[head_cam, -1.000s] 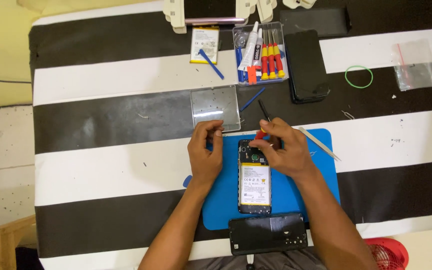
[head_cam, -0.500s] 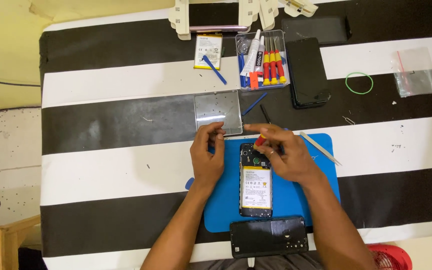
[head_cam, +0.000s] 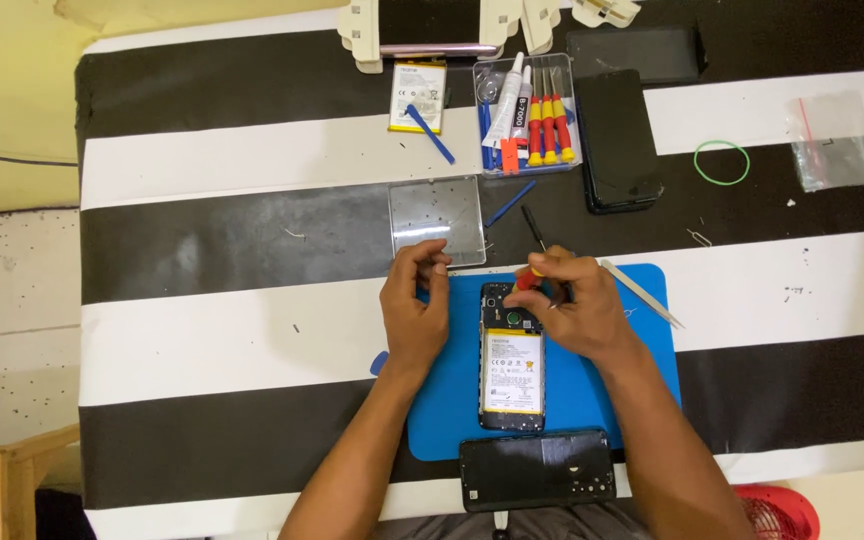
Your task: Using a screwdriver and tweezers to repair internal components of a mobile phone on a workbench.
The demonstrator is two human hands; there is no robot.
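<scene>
Head view: nearest lies a black rectangular phone back cover point(head_cam: 537, 470), just below a blue rubber work mat point(head_cam: 612, 400). On the mat sits an opened phone with a white battery point(head_cam: 512, 357). The right hand point(head_cam: 572, 305) pinches a red-handled screwdriver point(head_cam: 526, 281) at the phone's top; the left hand point(head_cam: 417, 305), fingers curled together, rests beside it. Beyond stands a clear plastic tray point(head_cam: 436, 218).
</scene>
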